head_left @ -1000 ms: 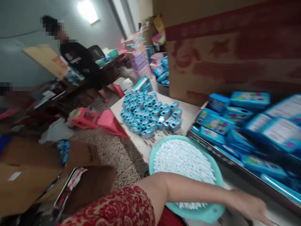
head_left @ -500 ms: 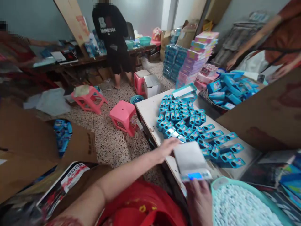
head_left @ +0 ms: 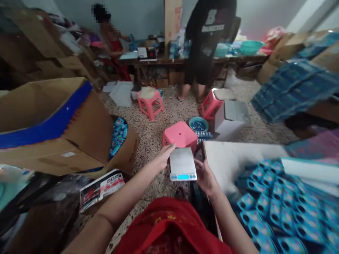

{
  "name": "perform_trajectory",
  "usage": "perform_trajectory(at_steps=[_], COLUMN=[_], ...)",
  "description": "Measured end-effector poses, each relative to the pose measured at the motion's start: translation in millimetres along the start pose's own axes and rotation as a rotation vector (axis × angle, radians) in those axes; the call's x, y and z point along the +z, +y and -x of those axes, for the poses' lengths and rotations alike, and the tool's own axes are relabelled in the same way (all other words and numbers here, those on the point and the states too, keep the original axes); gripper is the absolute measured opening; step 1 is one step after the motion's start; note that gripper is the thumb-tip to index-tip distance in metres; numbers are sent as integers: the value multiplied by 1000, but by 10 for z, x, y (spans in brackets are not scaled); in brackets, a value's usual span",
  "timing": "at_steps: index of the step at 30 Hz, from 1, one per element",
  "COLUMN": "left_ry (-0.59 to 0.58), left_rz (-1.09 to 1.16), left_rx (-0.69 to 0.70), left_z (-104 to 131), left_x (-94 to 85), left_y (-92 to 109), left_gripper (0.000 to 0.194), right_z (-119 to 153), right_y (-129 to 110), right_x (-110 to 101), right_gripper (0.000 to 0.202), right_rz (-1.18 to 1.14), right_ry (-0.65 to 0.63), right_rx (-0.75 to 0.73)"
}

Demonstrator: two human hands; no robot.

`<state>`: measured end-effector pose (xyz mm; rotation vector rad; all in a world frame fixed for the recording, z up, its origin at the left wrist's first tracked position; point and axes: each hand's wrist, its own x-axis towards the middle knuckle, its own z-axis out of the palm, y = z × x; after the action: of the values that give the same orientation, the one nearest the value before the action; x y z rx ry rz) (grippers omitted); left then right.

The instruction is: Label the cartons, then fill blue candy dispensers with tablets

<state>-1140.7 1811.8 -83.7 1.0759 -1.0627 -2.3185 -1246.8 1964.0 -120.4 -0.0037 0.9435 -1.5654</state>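
Observation:
A flat digital scale (head_left: pixel 182 161) with a pale weighing plate and a lit blue display is held level in front of my red top, just on the near side of a pink plastic stool (head_left: pixel 180 134). My left hand (head_left: pixel 164 157) grips its left edge, with fingers along the far left corner. On the opposite edge, my right hand (head_left: pixel 206 176) holds it, the fingers partly curled against the side. Nothing lies on the plate.
The white table (head_left: pixel 222 155) at right carries many upright blue boxes (head_left: pixel 275 201). Large cartons (head_left: pixel 87 141) stand at left. Behind the stool are a teal basin (head_left: pixel 198 124), a white box (head_left: pixel 230 118) and another pink stool (head_left: pixel 150 102). Two people are at the back bench (head_left: pixel 169 61).
My view has turned left. The scale has moved away from the table of boxes to in front of the pink stool. My right hand has shifted from its display end to its right side.

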Motion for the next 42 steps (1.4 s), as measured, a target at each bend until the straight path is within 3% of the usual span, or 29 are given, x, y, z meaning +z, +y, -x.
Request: perform_trajectory(at_steps=[5, 11, 14, 17, 22, 24, 28, 33, 38, 42], left_ry=[117, 190, 257, 327, 114, 98, 162, 262, 389, 496], left_rz=[4, 88, 160, 206, 261, 239, 196, 300, 406, 426], left_rx=[-1, -30, -16, 91, 177, 159, 162, 178, 221, 241], left_z=[-533, -1533, -2100, -2536, -3129, -3449, -4286, -5333, -6125, -6718], left_x=[-437, -1299, -1792, -2205, -2607, -2740, -3110, -3669, -4268, -4900], left_y=[618, 1354, 1889, 2465, 3281, 3572, 4223, 5210, 6147, 6756], left_gripper=[43, 45, 39, 24, 35, 30, 29, 23, 18, 20], right_z=[-1031, -2410, -3233, -4055, -5278, -5754, -6820, -8166, -9258, -10124], right_y=[-367, -391, -521, -743, -1053, -1111, -1205, -1495, -1757, -1741], right_x=[563, 1242, 1681, 2186, 2989, 3279, 3847, 4609, 5415, 6021], right_gripper=[32, 24, 25, 30, 33, 35, 37, 34, 37, 40], right_rz=[160, 109, 45, -10, -39, -41, 5, 64, 110, 110], right_ry=[-243, -263, -179, -92, -34, -36, -89, -164, -210, -208], right_rx=[157, 207, 131, 19, -65, -73, -63, -26, 21, 63])
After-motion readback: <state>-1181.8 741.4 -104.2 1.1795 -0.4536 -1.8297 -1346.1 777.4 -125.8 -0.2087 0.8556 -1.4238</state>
